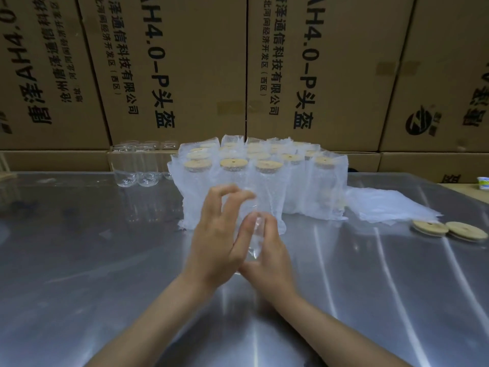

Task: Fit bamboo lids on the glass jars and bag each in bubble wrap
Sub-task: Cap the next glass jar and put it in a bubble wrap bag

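Note:
A clear glass jar [254,234] without a lid is held over the middle of the metal table [105,260], between both hands. My left hand [219,234] wraps its left side, fingers curled over the top. My right hand [267,250] grips its right side from below. Behind the hands stands a block of several jars with bamboo lids [234,163], each in a bubble wrap bag [296,192]. Two loose bamboo lids [430,227] lie at the right. Flat bubble wrap bags [383,205] are stacked beside the block.
Several bare glass jars [137,165] stand at the back left of the table. Large printed cardboard boxes [185,70] form a wall behind the table. A small white object [477,182] sits on a box at the far right.

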The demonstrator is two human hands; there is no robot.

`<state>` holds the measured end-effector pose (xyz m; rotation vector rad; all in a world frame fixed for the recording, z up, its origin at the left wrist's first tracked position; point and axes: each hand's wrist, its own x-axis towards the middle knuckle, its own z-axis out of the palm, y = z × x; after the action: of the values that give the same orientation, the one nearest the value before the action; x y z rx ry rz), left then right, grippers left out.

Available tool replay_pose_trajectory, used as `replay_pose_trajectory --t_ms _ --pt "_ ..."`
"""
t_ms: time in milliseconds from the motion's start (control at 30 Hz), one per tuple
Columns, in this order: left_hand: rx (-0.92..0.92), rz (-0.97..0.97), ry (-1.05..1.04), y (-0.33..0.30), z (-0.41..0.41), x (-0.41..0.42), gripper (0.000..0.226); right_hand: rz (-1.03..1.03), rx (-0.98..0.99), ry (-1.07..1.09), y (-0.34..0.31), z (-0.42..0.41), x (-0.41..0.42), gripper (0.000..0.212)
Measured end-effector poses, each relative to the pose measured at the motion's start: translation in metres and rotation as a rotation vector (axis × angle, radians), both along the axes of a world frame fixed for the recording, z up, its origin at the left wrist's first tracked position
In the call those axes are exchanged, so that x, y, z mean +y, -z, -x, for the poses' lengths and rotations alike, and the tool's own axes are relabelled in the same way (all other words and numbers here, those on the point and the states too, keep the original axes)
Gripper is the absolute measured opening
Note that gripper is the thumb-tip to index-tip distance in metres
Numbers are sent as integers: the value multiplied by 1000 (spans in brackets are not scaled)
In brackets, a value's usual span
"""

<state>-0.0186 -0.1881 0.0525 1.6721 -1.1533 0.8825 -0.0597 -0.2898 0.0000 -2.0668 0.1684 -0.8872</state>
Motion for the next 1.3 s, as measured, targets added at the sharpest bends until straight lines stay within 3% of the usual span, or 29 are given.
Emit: replay_pose_trajectory --t_ms 133,233,333,700,767,867,967,1067,1167,1300 --pt "433 32 267 12 7 -34 71 -138 -88 56 0 10 -22 81" --pt "755 -30 386 30 5 -53 82 -149 -82 103 -1 19 -41 91" --pt "923 -35 448 41 0 -68 85 -155 -42 100 0 25 -57 93" --pt "1020 -64 512 46 -2 -77 83 -309 47 -54 -2 28 -68 86" --pt "1037 -61 523 46 -2 -75 75 -324 78 -144 -4 33 -70 87" --pt "1062 -48 513 45 -2 -74 61 -406 41 -181 -7 38 -78 73" --pt "1072 -18 513 43 -1 -75 67 -439 -42 -28 -9 40 -106 50" --pt "1040 -64 514 45 0 -76 71 -316 27 351 -6 43 -157 27" --pt "1009 -103 517 46 1 -76 72 -167 208 628 -2 56 -210 37" --pt "1005 -106 514 46 2 -76 70 -82 368 842 -1 71 -256 49"
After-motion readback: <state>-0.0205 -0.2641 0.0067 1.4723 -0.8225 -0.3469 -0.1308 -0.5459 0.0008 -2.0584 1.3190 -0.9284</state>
